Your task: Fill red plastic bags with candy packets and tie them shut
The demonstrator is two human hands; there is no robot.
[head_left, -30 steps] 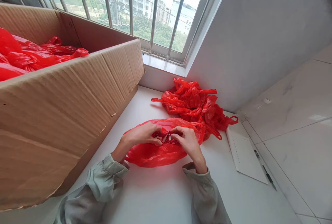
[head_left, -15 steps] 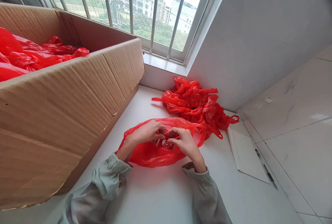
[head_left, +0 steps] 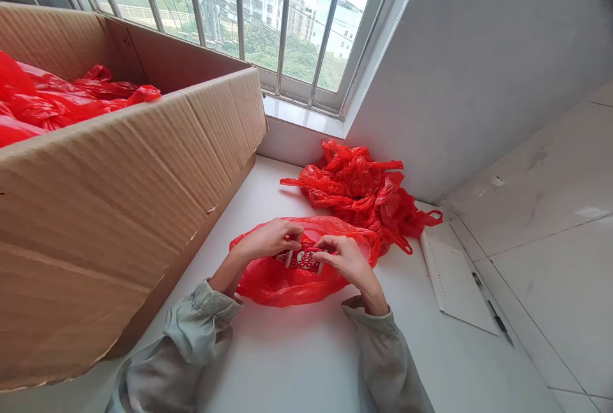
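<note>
An open red plastic bag [head_left: 282, 282] lies on the white table [head_left: 306, 362] in front of me. Both hands work over its mouth. My left hand [head_left: 268, 240] and my right hand [head_left: 347, 258] pinch the two ends of a small red paper cut-out [head_left: 301, 258] with white strips, holding it between them above the bag. The fingers of both hands are closed on it.
A big cardboard box [head_left: 119, 170] full of red bags stands at the left. A heap of crumpled red bags [head_left: 364, 193] lies by the wall behind my hands. A white sheet [head_left: 453, 282] and a pen [head_left: 493, 311] lie at the right, near the table edge.
The hands have drawn slightly apart, and the red cut-out now shows more fully between them. The bag has shifted a little.
</note>
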